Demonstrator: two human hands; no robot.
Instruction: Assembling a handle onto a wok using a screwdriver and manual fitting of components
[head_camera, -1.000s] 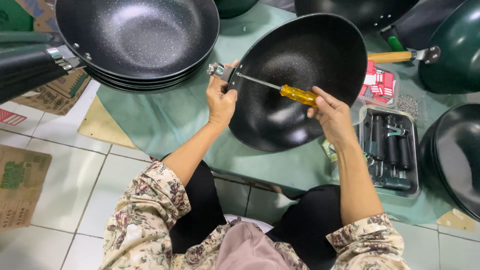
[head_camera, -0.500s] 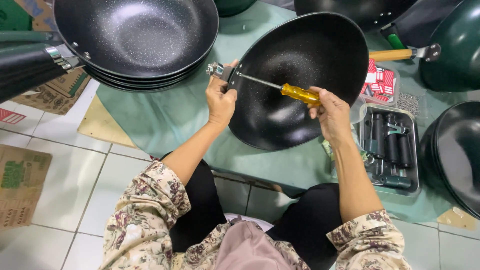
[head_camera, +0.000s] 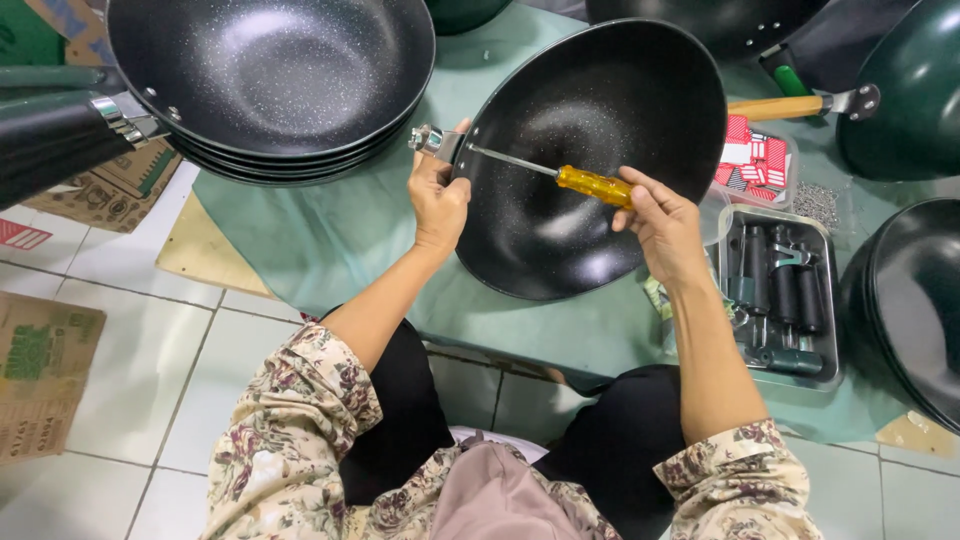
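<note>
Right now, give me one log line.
left hand: holds wok rim at bracket | right hand: grips screwdriver | tip at bracket

Stacked pans (head_camera: 270, 80) left of wok (head_camera: 600, 150)

The single head-worn camera looks steeply down, close over the low table (head_camera: 330, 240) and lap.
</note>
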